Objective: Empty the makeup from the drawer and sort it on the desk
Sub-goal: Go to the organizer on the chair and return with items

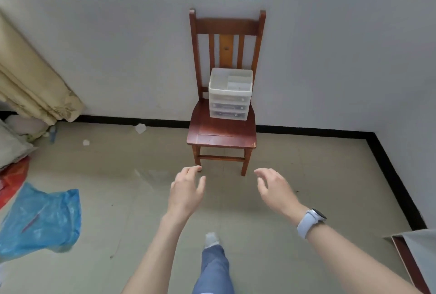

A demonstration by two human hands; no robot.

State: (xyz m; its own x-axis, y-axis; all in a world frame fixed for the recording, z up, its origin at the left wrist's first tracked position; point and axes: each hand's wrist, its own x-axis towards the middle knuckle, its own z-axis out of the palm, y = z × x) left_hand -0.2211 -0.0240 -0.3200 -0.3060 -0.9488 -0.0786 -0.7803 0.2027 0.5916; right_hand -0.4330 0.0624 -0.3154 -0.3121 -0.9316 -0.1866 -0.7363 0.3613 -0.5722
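Both hands reach forward with nothing in them, the left hand (186, 193) and right hand (274, 188) with fingers loosely spread. Beyond them, the plastic drawer unit (230, 94) sits at the back of the wooden chair (221, 133) seat. Pulling a drawer one-handed could drag the light unit forward off the seat.

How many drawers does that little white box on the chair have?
3. The drawer unit on the chair has three stacked drawers: top, middle, bottom. Above them sits an open tray, not a drawer.
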